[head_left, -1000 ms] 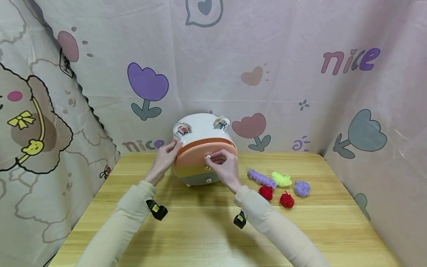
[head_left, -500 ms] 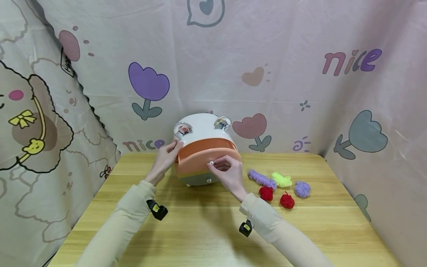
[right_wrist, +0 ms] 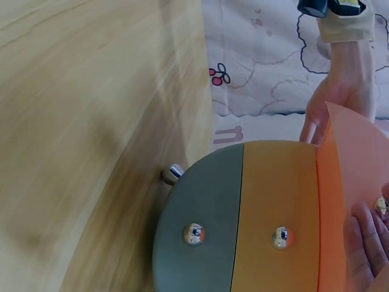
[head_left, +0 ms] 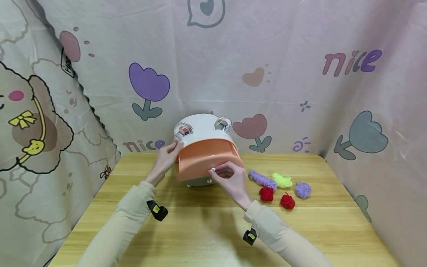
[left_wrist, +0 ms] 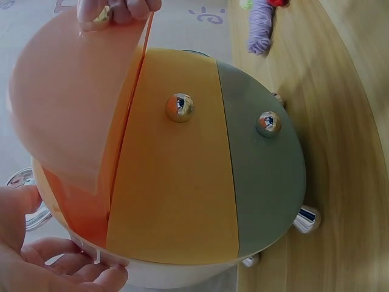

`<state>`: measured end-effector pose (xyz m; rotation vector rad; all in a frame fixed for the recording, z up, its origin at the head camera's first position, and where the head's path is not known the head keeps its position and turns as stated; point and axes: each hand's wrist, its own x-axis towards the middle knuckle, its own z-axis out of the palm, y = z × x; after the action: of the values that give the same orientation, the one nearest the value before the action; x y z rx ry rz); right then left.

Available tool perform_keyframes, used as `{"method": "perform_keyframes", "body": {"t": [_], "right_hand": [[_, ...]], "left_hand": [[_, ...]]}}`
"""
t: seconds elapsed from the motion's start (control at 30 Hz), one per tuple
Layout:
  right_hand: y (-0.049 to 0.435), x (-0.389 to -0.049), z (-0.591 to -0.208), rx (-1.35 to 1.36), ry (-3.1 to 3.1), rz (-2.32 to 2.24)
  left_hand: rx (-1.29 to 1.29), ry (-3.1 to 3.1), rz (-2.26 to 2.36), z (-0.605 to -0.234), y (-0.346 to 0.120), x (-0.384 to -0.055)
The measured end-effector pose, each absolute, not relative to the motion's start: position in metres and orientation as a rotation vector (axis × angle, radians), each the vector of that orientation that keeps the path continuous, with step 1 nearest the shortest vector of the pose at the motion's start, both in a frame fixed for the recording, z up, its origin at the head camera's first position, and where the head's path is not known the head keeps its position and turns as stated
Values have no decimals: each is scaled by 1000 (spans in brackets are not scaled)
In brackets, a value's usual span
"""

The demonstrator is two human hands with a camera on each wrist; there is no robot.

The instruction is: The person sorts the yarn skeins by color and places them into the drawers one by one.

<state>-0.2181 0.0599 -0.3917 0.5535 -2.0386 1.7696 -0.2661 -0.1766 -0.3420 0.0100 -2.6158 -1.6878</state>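
Observation:
A small rounded drawer box [head_left: 203,126] with a white top and two silver rings stands on short silver legs. Its orange top drawer [head_left: 195,167] is pulled out, and no contents show inside. My right hand [head_left: 233,182] pinches the silver knob [head_left: 213,170] on that drawer. My left hand [head_left: 165,160] holds the box's left side near a silver ring [head_left: 183,130], thumb apart from the curled fingers [left_wrist: 79,267]. Below, the yellow drawer [left_wrist: 176,182] and the grey-green drawer [left_wrist: 261,176] are closed, each with a silver knob.
To the right on the wooden table [head_left: 200,230] lie a long purple yarn bundle [head_left: 262,179], a yellow-green yarn bundle [head_left: 282,180], a purple yarn ball [head_left: 303,190] and two red yarn balls [head_left: 287,201]. A printed curtain [head_left: 207,66] hangs behind the box.
My right hand has drawn the orange top drawer from slightly open to far out, toward me and a little downward. The left hand has stayed on the box's side.

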Motion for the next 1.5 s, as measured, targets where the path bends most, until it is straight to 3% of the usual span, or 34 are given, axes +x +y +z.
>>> {"method": "perform_keyframes", "body": {"t": [1.5], "right_hand": [[70, -211, -405, 563, -1969, 1791]], "left_hand": [[4, -2621, -1660, -344, -177, -267]]}}
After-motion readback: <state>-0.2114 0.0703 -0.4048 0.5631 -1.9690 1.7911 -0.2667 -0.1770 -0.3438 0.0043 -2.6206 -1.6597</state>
